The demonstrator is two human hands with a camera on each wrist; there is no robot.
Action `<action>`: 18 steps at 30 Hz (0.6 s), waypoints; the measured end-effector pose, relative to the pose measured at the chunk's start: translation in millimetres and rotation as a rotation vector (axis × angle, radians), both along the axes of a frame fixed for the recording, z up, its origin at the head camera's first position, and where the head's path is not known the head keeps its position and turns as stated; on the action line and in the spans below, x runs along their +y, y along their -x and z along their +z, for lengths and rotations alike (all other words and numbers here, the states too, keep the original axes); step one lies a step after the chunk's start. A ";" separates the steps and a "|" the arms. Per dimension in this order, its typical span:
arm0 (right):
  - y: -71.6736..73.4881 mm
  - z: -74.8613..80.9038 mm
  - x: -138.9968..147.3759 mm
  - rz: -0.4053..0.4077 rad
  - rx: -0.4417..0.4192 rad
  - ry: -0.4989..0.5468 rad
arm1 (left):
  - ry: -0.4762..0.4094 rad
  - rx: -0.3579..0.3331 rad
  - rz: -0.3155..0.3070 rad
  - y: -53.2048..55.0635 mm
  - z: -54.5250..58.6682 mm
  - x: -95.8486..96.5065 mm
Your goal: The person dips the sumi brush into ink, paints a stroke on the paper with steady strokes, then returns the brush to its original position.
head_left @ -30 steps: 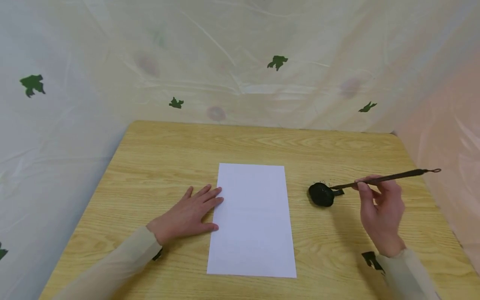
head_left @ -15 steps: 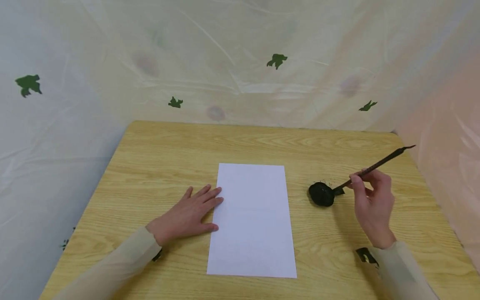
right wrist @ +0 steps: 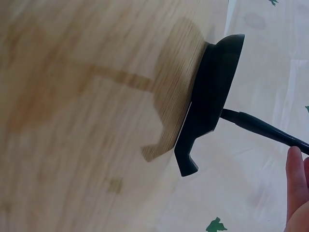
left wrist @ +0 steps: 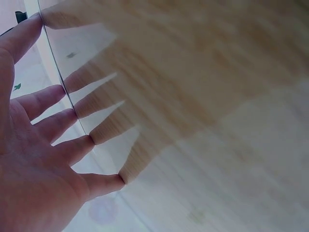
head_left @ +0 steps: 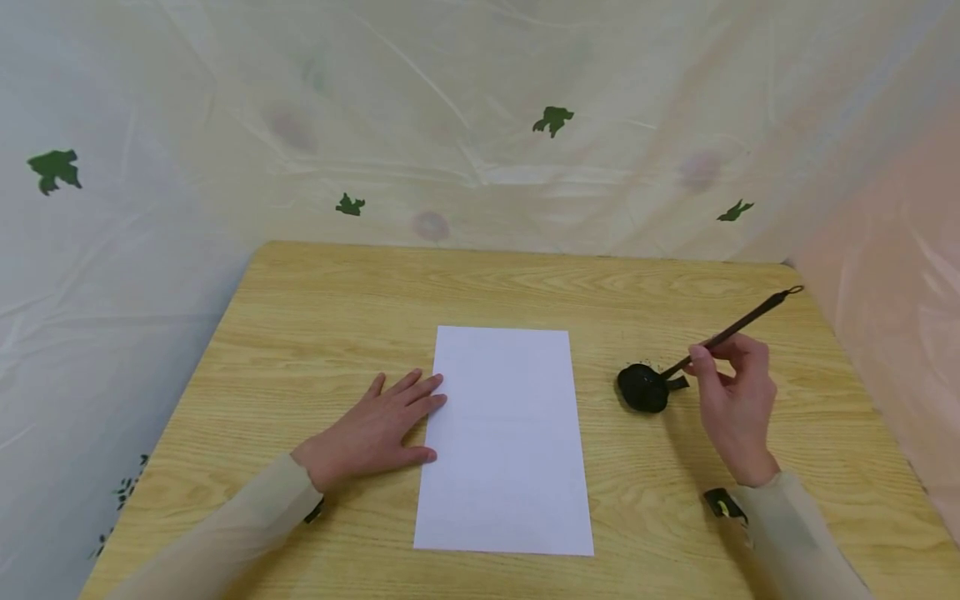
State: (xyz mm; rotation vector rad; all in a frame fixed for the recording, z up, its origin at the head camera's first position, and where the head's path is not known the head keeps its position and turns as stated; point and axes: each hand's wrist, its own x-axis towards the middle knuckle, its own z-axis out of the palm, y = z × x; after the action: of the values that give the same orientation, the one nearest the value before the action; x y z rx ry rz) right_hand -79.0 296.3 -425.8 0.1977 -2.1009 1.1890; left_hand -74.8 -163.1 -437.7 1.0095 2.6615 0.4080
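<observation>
A sheet of white paper [head_left: 510,442] lies on the wooden table [head_left: 360,292]. My left hand [head_left: 375,433] rests with spread, straight fingers on its left edge; the left wrist view shows those fingertips [left wrist: 84,142] at the paper's edge. To the right of the sheet sits a small black ink dish [head_left: 642,389] with a short handle sticking out. My right hand [head_left: 738,400] pinches a dark writing brush [head_left: 742,323], slanted up to the right with a loop at its top. In the right wrist view the brush [right wrist: 263,126] dips behind the dish's rim [right wrist: 236,53], hiding its tip.
Pale sheeting with green bird-shaped cut-outs [head_left: 553,121] hangs behind the table and along both sides. Tiny dark specks lie on the table just behind the dish. Long light sleeves [head_left: 225,533] cover both forearms.
My right hand has moved left toward the ink dish, and the brush has swung from nearly level to a steeper slant. The left hand and the paper have stayed in place.
</observation>
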 end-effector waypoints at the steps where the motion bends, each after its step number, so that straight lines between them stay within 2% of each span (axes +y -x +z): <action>1: 0.0 -0.1 0.2 -0.003 0.001 -0.008 | 0.000 0.000 0.000 0.0 0.0 0.0; 8: -2.3 4.1 1.8 0.006 0.061 -0.063 | -0.001 0.009 -0.004 0.0 -0.2 -0.1; 12: -4.4 7.3 1.3 0.038 0.090 -0.046 | 0.000 0.010 -0.004 -0.2 -0.2 -0.1; 18: -7.2 7.1 1.3 0.050 0.059 -0.060 | -0.004 0.012 -0.006 -0.2 0.0 -0.3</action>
State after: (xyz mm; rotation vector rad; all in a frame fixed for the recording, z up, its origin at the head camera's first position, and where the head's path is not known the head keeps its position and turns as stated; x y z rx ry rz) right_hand -71.8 297.6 -418.7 0.3110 -2.0927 1.1363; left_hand -74.6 -163.5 -437.7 1.0243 2.6685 0.4077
